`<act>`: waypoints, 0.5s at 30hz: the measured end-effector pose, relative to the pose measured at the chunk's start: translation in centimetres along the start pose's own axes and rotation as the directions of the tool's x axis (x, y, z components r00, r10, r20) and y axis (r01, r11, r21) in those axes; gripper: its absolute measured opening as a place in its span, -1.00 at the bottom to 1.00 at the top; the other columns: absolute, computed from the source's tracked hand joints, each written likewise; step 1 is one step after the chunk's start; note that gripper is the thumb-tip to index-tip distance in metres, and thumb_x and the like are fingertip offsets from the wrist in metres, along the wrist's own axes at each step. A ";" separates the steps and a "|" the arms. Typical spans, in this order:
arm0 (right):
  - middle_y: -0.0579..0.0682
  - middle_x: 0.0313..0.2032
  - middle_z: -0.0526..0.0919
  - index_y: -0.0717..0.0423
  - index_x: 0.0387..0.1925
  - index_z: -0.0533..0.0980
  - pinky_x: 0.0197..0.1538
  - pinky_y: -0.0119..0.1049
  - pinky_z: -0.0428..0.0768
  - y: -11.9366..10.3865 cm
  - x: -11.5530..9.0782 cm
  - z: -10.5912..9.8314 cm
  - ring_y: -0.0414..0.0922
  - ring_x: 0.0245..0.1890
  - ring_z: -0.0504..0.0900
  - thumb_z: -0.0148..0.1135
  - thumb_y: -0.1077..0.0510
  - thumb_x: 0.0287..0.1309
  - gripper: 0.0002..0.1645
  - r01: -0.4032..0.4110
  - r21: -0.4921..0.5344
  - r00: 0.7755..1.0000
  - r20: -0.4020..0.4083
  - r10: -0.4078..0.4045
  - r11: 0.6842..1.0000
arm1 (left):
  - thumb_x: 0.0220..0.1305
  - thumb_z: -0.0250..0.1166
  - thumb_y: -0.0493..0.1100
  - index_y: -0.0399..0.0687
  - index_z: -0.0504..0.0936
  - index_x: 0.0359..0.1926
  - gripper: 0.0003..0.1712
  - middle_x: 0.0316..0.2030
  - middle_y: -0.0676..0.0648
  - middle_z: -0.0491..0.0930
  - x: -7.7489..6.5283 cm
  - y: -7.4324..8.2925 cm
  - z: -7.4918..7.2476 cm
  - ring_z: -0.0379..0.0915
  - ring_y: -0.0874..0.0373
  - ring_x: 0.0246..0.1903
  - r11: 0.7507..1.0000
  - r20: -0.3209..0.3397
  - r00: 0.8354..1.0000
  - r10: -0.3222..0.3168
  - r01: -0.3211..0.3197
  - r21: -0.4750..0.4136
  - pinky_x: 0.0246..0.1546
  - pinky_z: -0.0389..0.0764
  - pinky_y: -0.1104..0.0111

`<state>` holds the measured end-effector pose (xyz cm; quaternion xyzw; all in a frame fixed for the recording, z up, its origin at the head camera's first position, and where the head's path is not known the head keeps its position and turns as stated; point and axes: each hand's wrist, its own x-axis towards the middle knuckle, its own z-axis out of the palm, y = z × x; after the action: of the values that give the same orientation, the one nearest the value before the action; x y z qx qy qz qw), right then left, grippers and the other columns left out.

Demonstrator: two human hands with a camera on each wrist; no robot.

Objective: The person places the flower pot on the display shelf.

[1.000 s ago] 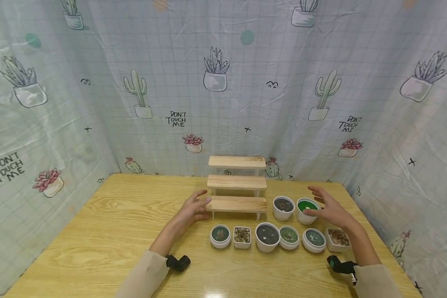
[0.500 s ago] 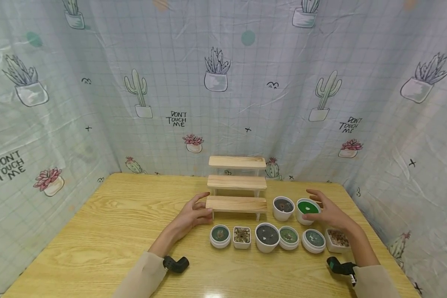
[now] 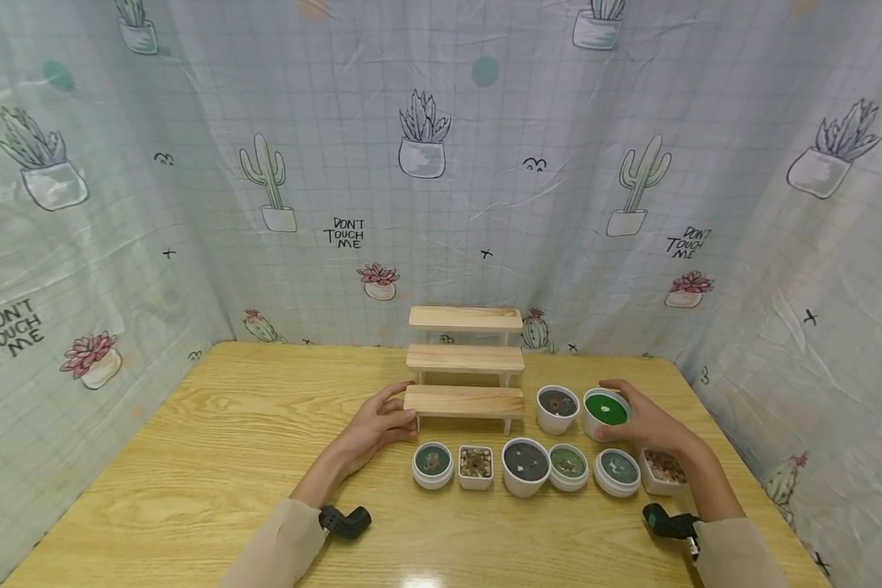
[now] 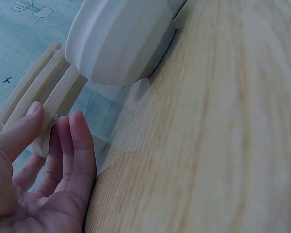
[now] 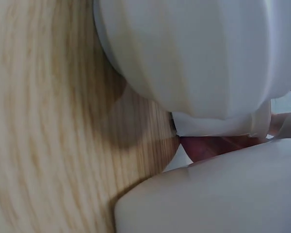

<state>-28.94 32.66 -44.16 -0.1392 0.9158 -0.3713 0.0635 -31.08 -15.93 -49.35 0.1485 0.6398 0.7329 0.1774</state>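
My left hand (image 3: 371, 429) is at the left end of a three-step wooden display stand (image 3: 465, 400). In the left wrist view, its thumb and curled fingers (image 4: 80, 145) grip the end of the lowest board (image 4: 63, 99) from both sides. Over on the right, my right hand (image 3: 654, 425) holds a white flowerpot (image 3: 606, 410) with a bright green top, thumb at the near side and fingers round the back. Pots close to the camera hide most of that hand in the right wrist view. Beside it stands a white pot (image 3: 556, 406) with a dark grey top.
Along the front runs a row of small pots, among them a round green-topped one (image 3: 432, 463), a square pebble-filled one (image 3: 475, 464) and a taller grey-topped one (image 3: 526, 465). A square pot (image 3: 664, 471) lies under my right forearm. Patterned cloth (image 3: 456, 204) encloses the wooden table (image 3: 265, 392).
My left hand has come in to the stand's lowest board and closed on its end. The right hand's fingers have closed in round the green-topped flowerpot, which stays in place.
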 end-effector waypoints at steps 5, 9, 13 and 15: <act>0.37 0.24 0.45 0.32 0.47 0.14 0.07 -0.10 0.57 0.3 0.2 -0.1 0.17 0.16 0.55 0.54 0.00 0.13 0.07 0.003 -0.002 1.000 -0.010 -0.003 1.000 | 0.48 0.28 -0.21 -0.02 -0.03 0.65 -0.09 -0.01 -0.19 0.58 0.0 0.0 -0.1 0.65 0.12 -0.14 1.000 0.003 1.000 0.002 -0.002 0.003 0.01 0.74 0.24; 0.36 0.21 0.47 0.32 0.46 0.15 0.05 -0.13 0.57 0.5 0.2 0.0 0.13 0.12 0.56 0.53 0.01 0.13 0.05 0.004 0.008 1.000 -0.010 -0.004 1.000 | 0.50 0.26 -0.21 -0.01 -0.03 0.65 -0.11 -0.03 -0.16 0.59 0.1 -0.1 -0.2 0.65 0.11 -0.13 1.000 0.008 1.000 0.002 -0.002 0.007 0.02 0.74 0.24; 0.36 0.21 0.47 0.32 0.46 0.14 0.04 -0.13 0.57 0.5 0.1 0.0 0.12 0.12 0.56 0.53 0.01 0.14 0.06 0.000 0.014 1.000 -0.005 0.000 1.000 | 0.50 0.26 -0.21 -0.02 -0.03 0.65 -0.11 -0.05 -0.15 0.60 0.1 -0.2 -0.3 0.65 0.12 -0.14 1.000 0.013 1.000 0.001 -0.001 0.010 0.03 0.74 0.23; 0.35 0.21 0.47 0.30 0.46 0.15 0.05 -0.14 0.56 0.4 0.1 -0.1 0.12 0.12 0.55 0.53 -0.02 0.14 0.06 -0.010 0.005 1.000 -0.007 0.010 1.000 | 0.50 0.26 -0.20 -0.03 -0.04 0.65 -0.10 -0.04 -0.15 0.60 0.1 -0.2 -0.3 0.65 0.11 -0.13 1.000 0.014 1.000 0.001 -0.001 0.012 0.03 0.74 0.22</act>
<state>-29.14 32.96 -44.38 -0.1331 0.9157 -0.3739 0.0624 -31.32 -16.12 -49.56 0.1550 0.6430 0.7280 0.1805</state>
